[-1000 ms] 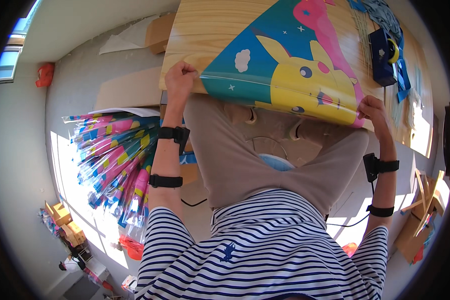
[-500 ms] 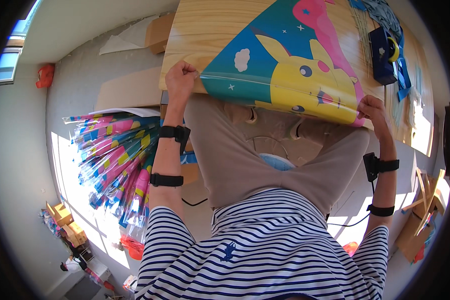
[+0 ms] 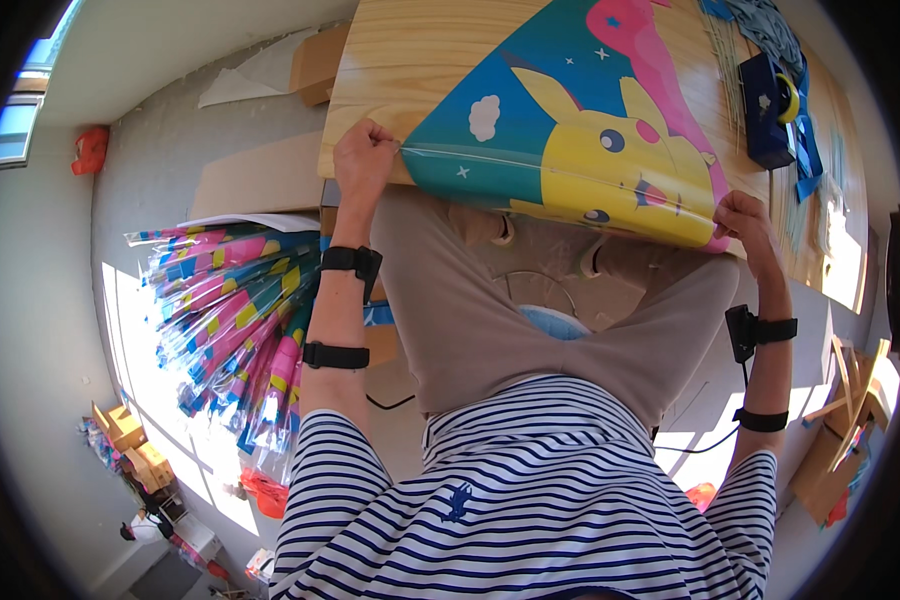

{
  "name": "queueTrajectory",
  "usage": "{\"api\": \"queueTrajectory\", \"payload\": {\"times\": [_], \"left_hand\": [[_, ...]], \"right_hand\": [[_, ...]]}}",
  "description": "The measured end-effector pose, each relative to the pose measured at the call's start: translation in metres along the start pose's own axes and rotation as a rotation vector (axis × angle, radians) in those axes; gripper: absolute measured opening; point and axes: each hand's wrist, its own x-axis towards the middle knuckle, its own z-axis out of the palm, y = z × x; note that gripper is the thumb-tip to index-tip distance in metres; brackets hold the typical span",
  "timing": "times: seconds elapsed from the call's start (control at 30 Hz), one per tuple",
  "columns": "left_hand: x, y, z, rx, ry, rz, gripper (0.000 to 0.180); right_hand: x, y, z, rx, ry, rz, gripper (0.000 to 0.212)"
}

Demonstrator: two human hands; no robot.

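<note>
A glossy triangular kite sheet (image 3: 515, 115), teal and blue with a big yellow cartoon figure, a pink band and a white cloud, lies over the table's near edge. Its near side bends down above my lap. My left hand (image 3: 366, 160) pinches the sheet's left corner between thumb and fingers. At the right corner, on the pink band, my right hand (image 3: 745, 222) is closed on the sheet. Between the two hands the near edge is drawn out fairly straight, with a shiny line running along it.
On the wooden table (image 3: 390, 60), a dark blue tape dispenser (image 3: 765, 115) with yellow tape stands at right, beside thin rods (image 3: 722, 60) and grey-blue cloth (image 3: 767, 30). Left of my legs lies a heap of plastic-wrapped colourful rolls (image 3: 235, 300). Cardboard (image 3: 255, 175) lies behind it.
My left hand has shifted very slightly to the right. The right hand and the kite sheet look almost unmoved.
</note>
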Motion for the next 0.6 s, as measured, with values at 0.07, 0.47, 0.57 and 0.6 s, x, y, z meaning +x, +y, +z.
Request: {"api": "queueTrajectory", "payload": {"times": [0.07,0.47,0.57,0.6], "left_hand": [[-0.001,0.0,-0.001,0.024,0.015,0.016,0.014],[-0.005,0.003,-0.006,0.091,0.018,0.005,0.015],[-0.011,-0.006,-0.008,0.085,0.078,0.081,0.011],[-0.015,-0.008,-0.009,0.107,0.118,0.123,0.009]], "right_hand": [[0.001,0.001,0.0,0.004,-0.005,-0.002,0.011],[-0.002,0.001,0.003,0.025,0.005,0.013,0.011],[-0.002,-0.007,0.007,0.016,0.001,-0.003,0.011],[-0.001,-0.009,0.007,0.011,-0.002,-0.012,0.011]]}}
